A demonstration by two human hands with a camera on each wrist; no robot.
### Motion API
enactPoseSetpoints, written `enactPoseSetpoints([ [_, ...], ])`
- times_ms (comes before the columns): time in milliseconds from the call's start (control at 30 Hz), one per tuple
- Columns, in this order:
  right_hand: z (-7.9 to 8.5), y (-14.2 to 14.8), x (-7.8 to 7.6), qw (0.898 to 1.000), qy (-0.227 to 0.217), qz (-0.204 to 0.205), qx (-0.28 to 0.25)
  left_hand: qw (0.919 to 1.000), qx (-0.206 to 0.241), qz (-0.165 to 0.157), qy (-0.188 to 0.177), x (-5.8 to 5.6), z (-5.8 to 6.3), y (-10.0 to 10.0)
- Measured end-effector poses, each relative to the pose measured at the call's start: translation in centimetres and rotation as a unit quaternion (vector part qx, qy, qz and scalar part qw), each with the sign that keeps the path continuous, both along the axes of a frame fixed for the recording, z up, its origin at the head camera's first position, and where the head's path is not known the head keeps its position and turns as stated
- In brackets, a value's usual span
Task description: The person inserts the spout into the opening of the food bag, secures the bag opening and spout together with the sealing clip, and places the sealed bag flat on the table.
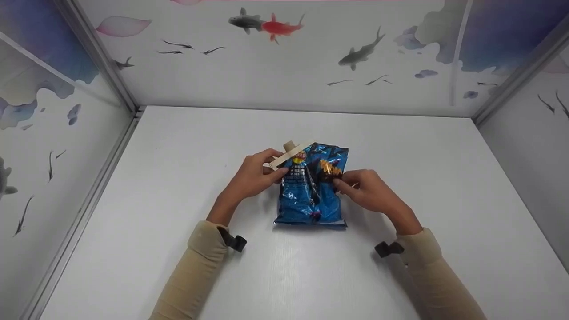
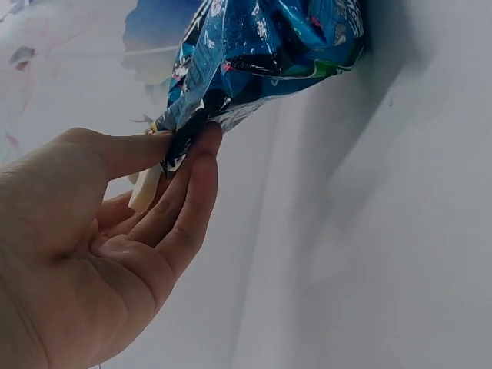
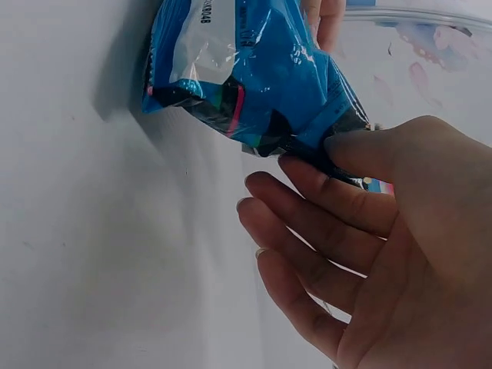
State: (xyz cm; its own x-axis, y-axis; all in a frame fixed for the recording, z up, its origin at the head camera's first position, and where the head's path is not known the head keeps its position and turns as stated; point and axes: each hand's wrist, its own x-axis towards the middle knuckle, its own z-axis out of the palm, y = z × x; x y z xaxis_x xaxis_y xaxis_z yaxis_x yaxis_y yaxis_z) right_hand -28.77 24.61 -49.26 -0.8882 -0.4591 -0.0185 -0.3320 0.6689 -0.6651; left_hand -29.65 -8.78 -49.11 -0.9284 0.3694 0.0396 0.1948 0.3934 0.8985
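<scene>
A shiny blue snack bag with dark printing stands in the middle of the white table in the head view. Across its upper left corner lies a cream bar-shaped bag clip with a round tan knob on its outer side. My left hand pinches the bag's left edge between thumb and fingers; the end of the clip sits within that hand in the left wrist view. Thumb and forefinger of my right hand pinch the bag's right edge, and its other fingers spread loosely below.
The white table extends around the bag on all sides. A white panel printed with fish closes off the back, and similar panels stand left and right. Metal rails run along the corners.
</scene>
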Motion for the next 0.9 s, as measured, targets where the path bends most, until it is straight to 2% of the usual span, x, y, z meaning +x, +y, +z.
enactPoseSetpoints([
  [433,0.26,0.01,0.13,0.999,-0.032,-0.013,0.021,0.9987,-0.045,0.012,0.02,0.06,-0.29,-0.23],
  [633,0.15,0.06,0.16,0.999,-0.033,-0.011,0.032,0.9976,-0.067,0.018,0.007,-0.02,-0.48,-0.4],
  [900,0.25,-0.03,0.27,0.999,-0.025,-0.006,0.043,0.9973,-0.072,0.013,-0.002,-0.08,-0.63,-0.32],
])
